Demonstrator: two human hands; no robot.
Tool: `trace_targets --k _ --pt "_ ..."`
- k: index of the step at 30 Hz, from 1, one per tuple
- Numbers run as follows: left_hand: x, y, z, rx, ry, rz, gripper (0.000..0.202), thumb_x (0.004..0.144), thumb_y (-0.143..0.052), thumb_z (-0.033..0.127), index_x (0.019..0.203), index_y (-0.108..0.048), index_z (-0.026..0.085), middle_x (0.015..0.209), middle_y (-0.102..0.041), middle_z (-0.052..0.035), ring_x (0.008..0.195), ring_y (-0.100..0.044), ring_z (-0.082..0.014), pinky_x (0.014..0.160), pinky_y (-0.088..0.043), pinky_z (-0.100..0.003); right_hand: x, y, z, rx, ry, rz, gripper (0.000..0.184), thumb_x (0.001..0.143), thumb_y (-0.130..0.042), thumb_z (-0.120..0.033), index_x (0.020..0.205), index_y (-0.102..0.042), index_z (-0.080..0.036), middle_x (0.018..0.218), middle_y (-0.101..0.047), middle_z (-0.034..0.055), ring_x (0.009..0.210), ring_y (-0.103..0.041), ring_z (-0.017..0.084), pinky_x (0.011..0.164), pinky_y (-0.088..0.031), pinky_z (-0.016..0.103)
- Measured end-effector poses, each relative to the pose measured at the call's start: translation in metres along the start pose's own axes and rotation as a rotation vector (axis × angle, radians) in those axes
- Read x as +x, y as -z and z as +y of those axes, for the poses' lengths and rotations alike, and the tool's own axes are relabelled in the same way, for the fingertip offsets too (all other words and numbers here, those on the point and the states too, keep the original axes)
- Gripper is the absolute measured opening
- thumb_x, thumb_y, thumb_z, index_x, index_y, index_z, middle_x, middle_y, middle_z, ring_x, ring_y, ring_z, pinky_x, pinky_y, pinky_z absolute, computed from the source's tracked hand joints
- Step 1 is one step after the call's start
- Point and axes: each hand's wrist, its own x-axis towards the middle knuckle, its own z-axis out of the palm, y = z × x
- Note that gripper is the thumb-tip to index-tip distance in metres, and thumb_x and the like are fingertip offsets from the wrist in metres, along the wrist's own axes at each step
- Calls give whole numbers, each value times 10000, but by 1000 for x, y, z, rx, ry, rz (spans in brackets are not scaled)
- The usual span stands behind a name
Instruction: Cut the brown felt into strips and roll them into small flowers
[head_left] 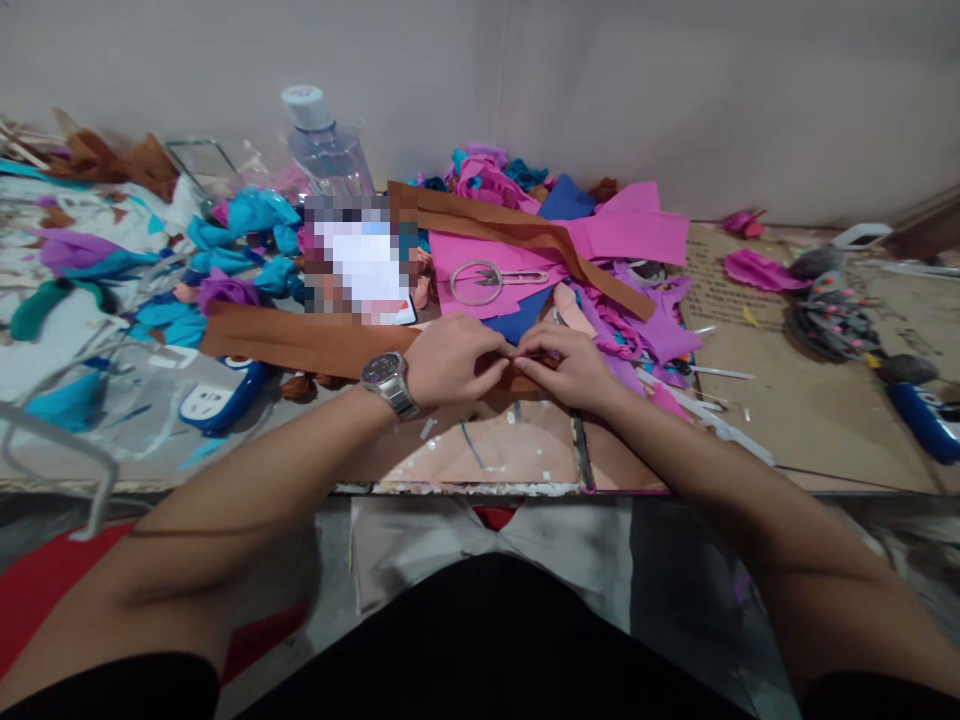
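My left hand point(457, 362), with a metal watch point(386, 382) on its wrist, and my right hand point(568, 366) meet over the front of the table. Thumbs and forefingers of both are pinched together, fingertips nearly touching. Between them is brown crepe paper point(517, 382), mostly covered by the fingers. A wide brown strip point(300, 340) runs out to the left behind my left wrist. Just beyond the hands, thread snips point(499, 280) with a large ring lie on pink crepe paper point(450, 255). Blue paper point(520, 318) sits right behind the fingertips.
A phone point(367, 265) leans before a clear water bottle point(330, 150). Teal and purple scraps point(247, 240) pile up on the left, near a blue-and-white power socket point(225, 392). Another brown strip point(517, 225) crosses the pink paper. Cardboard point(757, 400) and a dark pincushion-like bundle point(832, 315) lie right.
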Motion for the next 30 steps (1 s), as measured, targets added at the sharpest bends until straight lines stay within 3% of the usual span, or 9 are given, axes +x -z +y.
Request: trace_targets --k 18,30 --pt "0 3 4 -145 94 12 278 985 -572 354 981 -803 199 900 -796 -41 815 -699 -204 766 -474 -334 -1 0 -4 -125 139 99 52 963 -737 -266 997 -765 -239 983 -747 63 910 -707 205 824 -588 365" --pt "0 3 5 -145 77 43 238 951 -589 334 959 -784 197 893 -793 -53 815 -696 -201 767 -484 -328 -1 0 -8 -136 112 83 63 963 -720 -292 980 -768 -255 994 -759 73 935 -712 227 858 -590 407"
